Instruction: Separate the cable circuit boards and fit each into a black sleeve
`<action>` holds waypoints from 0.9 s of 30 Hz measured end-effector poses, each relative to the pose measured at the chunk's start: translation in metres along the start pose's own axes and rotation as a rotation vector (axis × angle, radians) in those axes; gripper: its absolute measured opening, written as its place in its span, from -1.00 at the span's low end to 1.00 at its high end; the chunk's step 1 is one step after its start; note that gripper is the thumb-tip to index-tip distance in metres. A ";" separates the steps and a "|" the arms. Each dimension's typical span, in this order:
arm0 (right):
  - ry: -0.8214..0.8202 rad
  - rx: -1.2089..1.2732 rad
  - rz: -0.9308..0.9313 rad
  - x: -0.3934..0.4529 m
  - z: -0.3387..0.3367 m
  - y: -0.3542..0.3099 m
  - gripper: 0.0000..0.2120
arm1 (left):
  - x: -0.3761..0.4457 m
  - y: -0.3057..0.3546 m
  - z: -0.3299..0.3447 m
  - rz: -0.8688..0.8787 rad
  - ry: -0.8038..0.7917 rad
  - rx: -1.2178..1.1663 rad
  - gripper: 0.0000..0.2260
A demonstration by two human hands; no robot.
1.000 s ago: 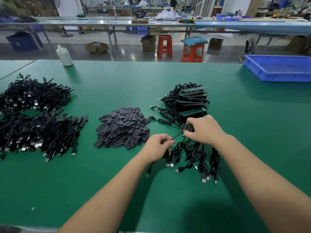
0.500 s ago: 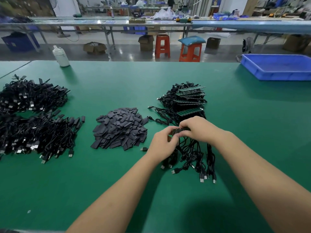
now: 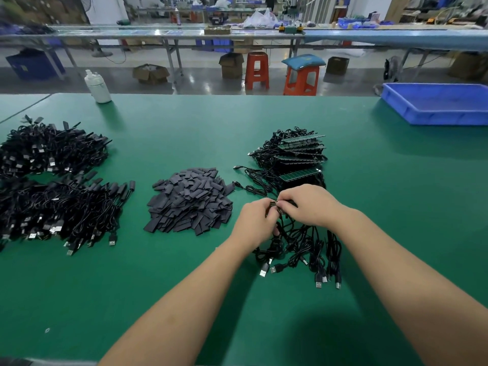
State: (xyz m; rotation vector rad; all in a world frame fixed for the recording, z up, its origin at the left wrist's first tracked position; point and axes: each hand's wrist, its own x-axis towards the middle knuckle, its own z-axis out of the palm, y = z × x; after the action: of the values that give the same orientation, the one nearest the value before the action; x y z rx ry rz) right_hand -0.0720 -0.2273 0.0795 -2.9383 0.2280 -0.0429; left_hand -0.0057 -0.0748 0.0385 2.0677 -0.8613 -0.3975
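Observation:
A heap of flat black sleeves (image 3: 190, 200) lies in the middle of the green table (image 3: 396, 196). To its right sits a stack of green circuit-board strips (image 3: 299, 159) with black USB cables attached. My left hand (image 3: 254, 221) and my right hand (image 3: 307, 204) meet just in front of that stack, both pinching a small circuit-board strip (image 3: 273, 206) between the fingertips. Its cables (image 3: 303, 249) trail down toward me, USB plugs lying on the table. My fingers hide most of the strip.
Two big piles of finished black cables (image 3: 52, 186) fill the left of the table. A white bottle (image 3: 97, 87) stands at the far left edge, a blue tray (image 3: 435, 104) at the far right. Stools, boxes and other benches lie beyond.
My left hand has moved up and right from the cables to join my right hand on the board strip. The view has shifted slightly.

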 end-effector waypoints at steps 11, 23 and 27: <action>0.102 -0.154 0.055 0.009 0.021 -0.009 -0.76 | 0.001 -0.004 0.015 -0.156 0.110 -0.005 -0.74; 0.211 -0.375 0.069 0.016 0.037 0.016 -0.60 | -0.003 -0.019 -0.018 -0.108 0.152 0.164 -0.83; 0.192 0.582 0.166 0.007 0.040 -0.028 -0.65 | -0.005 -0.010 -0.053 -0.100 0.080 -0.107 -0.89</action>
State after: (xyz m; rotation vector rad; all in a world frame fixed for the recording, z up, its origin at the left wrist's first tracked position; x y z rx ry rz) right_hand -0.0595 -0.1932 0.0458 -2.3278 0.4084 -0.3121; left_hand 0.0241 -0.0361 0.0621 2.0189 -0.6767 -0.4038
